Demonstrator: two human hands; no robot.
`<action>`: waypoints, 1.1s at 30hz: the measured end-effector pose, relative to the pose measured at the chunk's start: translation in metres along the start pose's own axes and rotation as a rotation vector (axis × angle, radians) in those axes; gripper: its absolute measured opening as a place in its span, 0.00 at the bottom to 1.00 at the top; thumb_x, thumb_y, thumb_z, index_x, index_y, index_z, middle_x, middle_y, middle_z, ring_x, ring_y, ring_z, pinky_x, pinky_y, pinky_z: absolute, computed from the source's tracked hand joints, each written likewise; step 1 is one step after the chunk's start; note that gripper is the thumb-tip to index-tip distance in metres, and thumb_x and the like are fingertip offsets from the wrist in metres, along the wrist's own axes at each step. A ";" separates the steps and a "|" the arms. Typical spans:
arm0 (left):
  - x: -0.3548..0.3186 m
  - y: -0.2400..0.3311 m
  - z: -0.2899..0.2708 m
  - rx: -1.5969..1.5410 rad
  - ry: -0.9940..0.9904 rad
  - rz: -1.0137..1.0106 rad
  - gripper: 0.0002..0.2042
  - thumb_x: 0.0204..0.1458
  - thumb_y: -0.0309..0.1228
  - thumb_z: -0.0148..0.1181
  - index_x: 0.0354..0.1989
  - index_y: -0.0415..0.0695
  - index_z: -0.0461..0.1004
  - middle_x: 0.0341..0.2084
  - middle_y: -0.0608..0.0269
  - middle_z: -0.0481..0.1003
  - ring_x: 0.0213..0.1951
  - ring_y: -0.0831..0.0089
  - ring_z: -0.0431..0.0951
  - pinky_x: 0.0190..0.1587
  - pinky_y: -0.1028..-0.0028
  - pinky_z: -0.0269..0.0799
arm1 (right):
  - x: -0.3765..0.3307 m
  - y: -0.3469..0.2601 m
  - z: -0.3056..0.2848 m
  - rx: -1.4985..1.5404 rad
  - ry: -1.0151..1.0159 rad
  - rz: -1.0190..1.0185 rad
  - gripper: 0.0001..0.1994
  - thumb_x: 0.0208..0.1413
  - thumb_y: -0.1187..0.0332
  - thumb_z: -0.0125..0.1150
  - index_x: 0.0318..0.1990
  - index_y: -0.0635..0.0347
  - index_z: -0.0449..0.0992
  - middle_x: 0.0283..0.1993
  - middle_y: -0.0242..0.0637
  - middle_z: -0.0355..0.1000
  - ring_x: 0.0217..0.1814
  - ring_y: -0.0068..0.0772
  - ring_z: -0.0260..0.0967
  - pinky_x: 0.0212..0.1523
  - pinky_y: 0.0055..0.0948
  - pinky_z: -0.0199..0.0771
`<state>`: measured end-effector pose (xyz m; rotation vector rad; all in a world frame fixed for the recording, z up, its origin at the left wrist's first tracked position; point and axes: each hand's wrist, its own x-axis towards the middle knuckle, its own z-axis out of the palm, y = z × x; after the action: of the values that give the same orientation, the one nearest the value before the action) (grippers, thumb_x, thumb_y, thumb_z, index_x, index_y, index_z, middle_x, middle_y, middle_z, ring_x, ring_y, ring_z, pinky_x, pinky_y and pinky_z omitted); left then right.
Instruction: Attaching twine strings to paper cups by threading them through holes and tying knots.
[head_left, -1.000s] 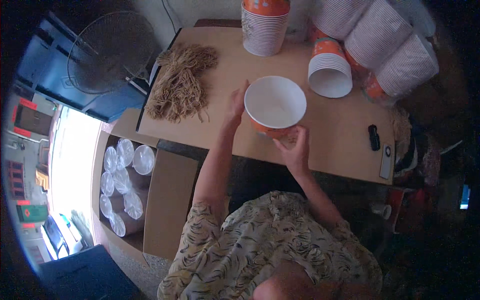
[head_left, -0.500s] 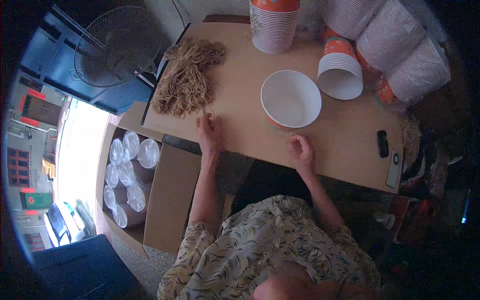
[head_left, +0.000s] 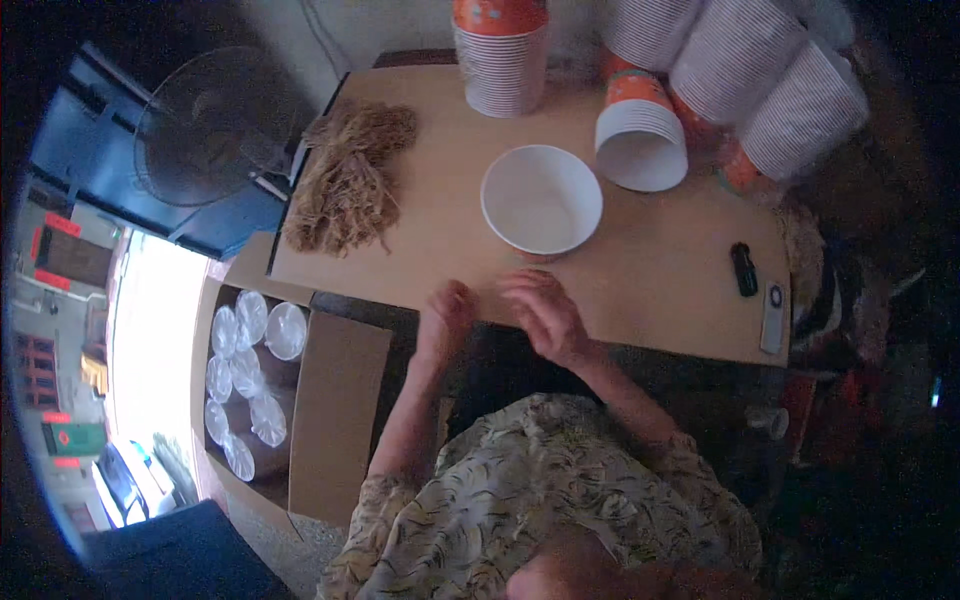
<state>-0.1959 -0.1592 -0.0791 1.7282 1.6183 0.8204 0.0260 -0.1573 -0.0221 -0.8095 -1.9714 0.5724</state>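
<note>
My left hand [head_left: 448,318] is just over the table's near edge with its fingers curled in. Whatever it may hold is too small or blurred to make out. Close to its right, my right hand [head_left: 548,320] has its fingers apart and stretched toward the left one, and nothing shows in it. Beyond both hands stands a wide white paper tub [head_left: 541,203], upright, with its open top facing up. To the left of the tub lies a heap of tan strings [head_left: 350,185] with loose ends.
The tan table [head_left: 655,280] bears a tall stack of tubs [head_left: 503,70], a tipped stack [head_left: 643,145] and several plastic-wrapped stacks [head_left: 735,70]. A black object [head_left: 743,269] lies near the right edge. A cardboard box [head_left: 338,400] holding plastic-wrapped tubs [head_left: 287,331] stands at the left.
My left hand has come away from the string heap, down and to the right. My right hand has moved left toward it, its fingers spreading. The whole view has shifted a little.
</note>
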 end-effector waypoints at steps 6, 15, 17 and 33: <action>-0.055 0.119 -0.014 -0.133 -0.263 0.326 0.10 0.50 0.23 0.63 0.40 0.36 0.74 0.30 0.46 0.79 0.33 0.53 0.81 0.36 0.64 0.76 | -0.021 0.001 0.001 0.228 -0.245 0.140 0.14 0.67 0.63 0.44 0.50 0.61 0.73 0.47 0.44 0.74 0.55 0.41 0.70 0.59 0.40 0.67; -0.048 0.120 -0.009 -0.559 -0.320 -0.036 0.07 0.56 0.21 0.60 0.43 0.35 0.77 0.32 0.62 0.80 0.33 0.80 0.79 0.37 0.78 0.77 | -0.036 -0.027 -0.069 0.317 -0.287 0.476 0.06 0.60 0.70 0.60 0.38 0.64 0.75 0.25 0.27 0.70 0.27 0.14 0.63 0.29 0.20 0.65; -0.049 0.124 -0.005 -0.580 -0.355 -0.066 0.07 0.57 0.21 0.60 0.42 0.35 0.78 0.32 0.62 0.80 0.34 0.80 0.79 0.37 0.78 0.77 | -0.043 -0.026 -0.071 0.328 -0.283 0.502 0.04 0.58 0.72 0.63 0.37 0.64 0.76 0.26 0.26 0.70 0.27 0.12 0.62 0.29 0.18 0.65; -0.039 0.123 0.011 -0.919 -0.395 -0.165 0.11 0.61 0.28 0.58 0.48 0.35 0.74 0.36 0.61 0.79 0.38 0.77 0.79 0.41 0.77 0.76 | -0.034 -0.034 -0.065 0.399 0.022 0.620 0.07 0.61 0.69 0.60 0.36 0.64 0.75 0.30 0.24 0.70 0.30 0.10 0.62 0.31 0.16 0.64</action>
<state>-0.1141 -0.2049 0.0103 0.9915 0.8733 0.8754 0.0854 -0.2005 0.0125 -1.1560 -1.4887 1.2624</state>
